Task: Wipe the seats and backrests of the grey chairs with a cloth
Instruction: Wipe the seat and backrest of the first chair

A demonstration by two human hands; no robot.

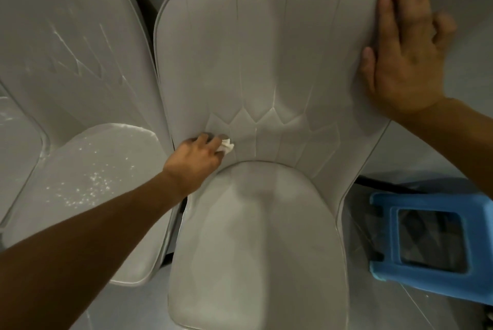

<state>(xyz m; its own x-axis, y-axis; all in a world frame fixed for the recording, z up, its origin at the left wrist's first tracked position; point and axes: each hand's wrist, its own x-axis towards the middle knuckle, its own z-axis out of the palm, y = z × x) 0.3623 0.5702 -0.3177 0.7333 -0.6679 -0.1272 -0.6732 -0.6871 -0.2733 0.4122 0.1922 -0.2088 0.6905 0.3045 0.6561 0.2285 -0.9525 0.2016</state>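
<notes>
A grey padded chair fills the middle of the view, its backrest [266, 49] stitched in long panels above a rounded seat [256, 236]. My left hand [197, 159] grips a small white cloth [226, 146] and presses it against the lower left of that backrest, just above the seat. My right hand [405, 54] lies flat with straight fingers on the backrest's upper right edge, the fingertips reaching its top corner. A second grey chair [66, 62] stands to the left, its seat [93, 175] speckled with white dust.
A blue plastic stool [432, 239] lies on its side on the floor to the right of the chair. A dark wall runs behind both backrests. Pale floor shows at the bottom left and bottom right.
</notes>
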